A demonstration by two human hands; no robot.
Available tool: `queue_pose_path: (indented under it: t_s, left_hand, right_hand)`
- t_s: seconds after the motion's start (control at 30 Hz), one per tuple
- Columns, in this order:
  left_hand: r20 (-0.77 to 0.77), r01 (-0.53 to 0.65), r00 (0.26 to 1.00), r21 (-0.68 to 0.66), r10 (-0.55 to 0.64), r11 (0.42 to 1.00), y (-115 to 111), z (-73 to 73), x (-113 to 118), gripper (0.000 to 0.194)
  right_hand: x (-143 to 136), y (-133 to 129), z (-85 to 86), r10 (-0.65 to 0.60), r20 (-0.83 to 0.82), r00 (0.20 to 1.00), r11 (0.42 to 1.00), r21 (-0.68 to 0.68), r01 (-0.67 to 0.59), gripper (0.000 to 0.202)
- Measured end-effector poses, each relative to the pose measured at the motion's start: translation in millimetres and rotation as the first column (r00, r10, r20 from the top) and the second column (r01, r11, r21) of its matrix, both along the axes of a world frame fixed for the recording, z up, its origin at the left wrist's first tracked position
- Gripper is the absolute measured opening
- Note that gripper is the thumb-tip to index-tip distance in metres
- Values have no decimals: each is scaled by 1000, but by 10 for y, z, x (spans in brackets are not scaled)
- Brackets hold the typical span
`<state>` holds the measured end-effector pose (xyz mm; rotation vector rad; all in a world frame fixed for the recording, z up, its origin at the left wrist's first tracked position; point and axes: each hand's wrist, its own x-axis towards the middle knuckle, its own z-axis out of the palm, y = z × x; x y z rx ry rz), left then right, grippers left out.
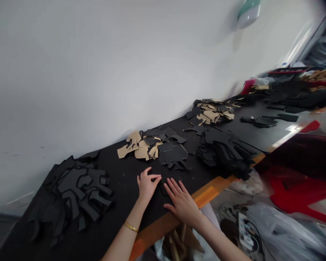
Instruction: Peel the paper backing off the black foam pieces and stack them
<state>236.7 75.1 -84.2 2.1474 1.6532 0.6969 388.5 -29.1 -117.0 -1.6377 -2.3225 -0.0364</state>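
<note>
My left hand [146,185], with a gold bracelet at the wrist, is over the black table with thumb and forefinger pinched together. Whatever lies between those fingertips is too dark to make out. Beside it, my right hand [182,203] lies flat, fingers stretched out, over a dark cut piece [176,177] that hardly stands out from the tabletop. Just beyond both hands is a loose heap of black cut pieces [172,152] mixed with tan-backed pieces [142,148].
A pile of black cut-out shapes [81,188] spreads at the left; a thick black stack [222,148] stands at the right. Farther back lies another tan and black heap [212,112] by the wall [97,72]. Orange tape [206,195] lines the table's front edge. A red stool [299,192] stands below.
</note>
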Motion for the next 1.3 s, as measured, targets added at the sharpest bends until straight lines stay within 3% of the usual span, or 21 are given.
queue_pose_path:
  t_s: [0.17, 0.3, 0.37, 0.43, 0.5, 0.57, 0.63, 0.7, 0.87, 1.2, 1.3]
  left_hand:
    - [-64, 1, 998, 16, 0, 1000, 1, -31, 11, 16]
    - [-111, 6, 994, 121, 8, 993, 90, -58, -87, 36]
    - [-115, 11, 993, 150, 6, 989, 126, -31, -136, 38]
    - [-90, 50, 995, 172, -35, 984, 108, 44, -137, 35]
    - [-61, 182, 983, 200, -173, 963, 30, 150, -73, 38]
    - [-66, 438, 899, 164, -433, 884, -80, 248, 41, 41]
    - [-85, 671, 740, 32, -667, 741, -167, 302, 171, 43]
    - [-107, 765, 627, -105, -772, 636, -196, 306, 283, 45]
    - [-150, 752, 599, -232, -787, 616, -81, 256, 392, 48]
    - [-177, 799, 537, -207, -825, 565, 3, 205, 335, 51]
    - [-107, 783, 597, -137, -795, 607, 12, 187, 349, 47]
  right_hand:
    - [-5, -2, 41, 0, -12, 1000, 1000, -18, 0, 71]
    - [-6, 2, 48, -3, -6, 1000, 999, -34, 3, 70]
    - [-5, 1, 36, -10, -14, 1000, 1000, -20, 10, 70]
    - [-4, -1, 18, -12, -28, 1000, 1000, -5, 12, 71]
    - [-5, -2, 1, -12, -53, 999, 1000, 6, 13, 72]
    - [-11, -1, -14, -12, -92, 996, 1000, 6, 12, 72]
    - [-20, 1, -26, -12, -136, 991, 1000, -5, 12, 68]
    - [-28, 2, -30, -19, -172, 985, 1000, -23, 15, 62]
    - [-27, 3, 43, -42, -172, 984, 995, -97, 25, 63]
    - [17, -164, 317, 11, -241, 970, 954, -290, -83, 78]
    - [156, -244, 273, 73, -275, 959, 937, -309, -160, 59]
